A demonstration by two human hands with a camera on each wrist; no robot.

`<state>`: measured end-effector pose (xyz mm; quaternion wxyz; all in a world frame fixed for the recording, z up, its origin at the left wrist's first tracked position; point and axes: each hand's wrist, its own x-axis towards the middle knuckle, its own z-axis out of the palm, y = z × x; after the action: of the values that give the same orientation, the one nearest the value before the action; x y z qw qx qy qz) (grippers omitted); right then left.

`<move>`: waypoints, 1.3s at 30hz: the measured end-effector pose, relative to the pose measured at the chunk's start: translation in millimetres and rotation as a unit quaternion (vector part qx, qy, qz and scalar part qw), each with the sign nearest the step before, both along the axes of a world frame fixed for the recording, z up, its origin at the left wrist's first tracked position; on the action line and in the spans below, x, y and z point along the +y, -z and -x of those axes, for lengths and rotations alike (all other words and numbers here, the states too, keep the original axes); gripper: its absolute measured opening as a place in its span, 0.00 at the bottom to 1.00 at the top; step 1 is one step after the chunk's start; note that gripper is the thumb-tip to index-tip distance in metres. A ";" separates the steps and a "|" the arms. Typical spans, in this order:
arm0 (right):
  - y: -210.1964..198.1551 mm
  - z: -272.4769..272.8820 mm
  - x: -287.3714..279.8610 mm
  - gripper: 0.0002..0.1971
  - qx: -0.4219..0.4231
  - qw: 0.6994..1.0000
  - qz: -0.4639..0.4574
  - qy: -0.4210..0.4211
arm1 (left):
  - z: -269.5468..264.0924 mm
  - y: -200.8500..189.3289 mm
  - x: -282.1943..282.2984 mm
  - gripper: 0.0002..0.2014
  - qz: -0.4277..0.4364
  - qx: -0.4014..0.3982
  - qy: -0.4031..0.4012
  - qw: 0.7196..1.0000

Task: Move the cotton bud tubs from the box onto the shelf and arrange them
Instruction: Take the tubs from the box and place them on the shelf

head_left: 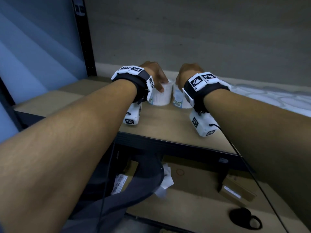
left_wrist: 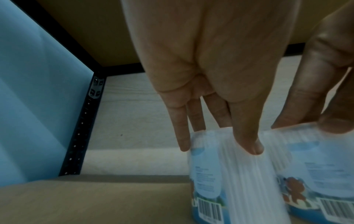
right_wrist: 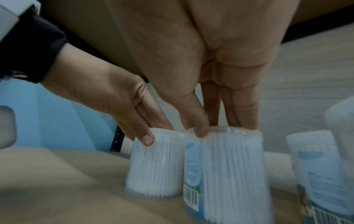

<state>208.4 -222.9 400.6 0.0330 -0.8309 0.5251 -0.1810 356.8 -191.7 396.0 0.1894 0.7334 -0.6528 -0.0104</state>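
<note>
Two clear cotton bud tubs stand side by side on the wooden shelf. My left hand grips the top of the left tub from above, thumb on the near side and fingers over the rim. My right hand holds the top of the right tub the same way. In the left wrist view the left hand pinches its tub. The right wrist view has the right hand on its tub, with a third tub standing to the right.
A black shelf post rises at the back left, with a blue wall behind it. A flat brown cardboard surface lies on the shelf's left part. Below the shelf edge are cardboard, papers, cables and a black object.
</note>
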 end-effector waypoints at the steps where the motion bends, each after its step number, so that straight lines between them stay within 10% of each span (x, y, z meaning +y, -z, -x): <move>1: -0.9 -1.5 -0.8 0.03 0.025 1.000 -0.005 0.018 | 0.0 0.4 -2.8 0.24 0.002 0.002 0.002 1.000; 23: 19.6 36.8 -0.8 0.21 0.008 0.997 0.060 -0.057 | 34.3 9.2 30.3 0.35 0.009 -0.102 -0.007 0.995; 39: 26.5 127.7 112.7 0.13 -0.106 0.983 0.033 -0.143 | 100.3 1.7 145.7 0.14 0.036 -0.068 0.056 0.995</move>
<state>80.7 -110.2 374.1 0.0861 -0.8743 0.3878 -0.2789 256.4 -46.0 394.4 0.1697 0.6871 -0.7045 0.0523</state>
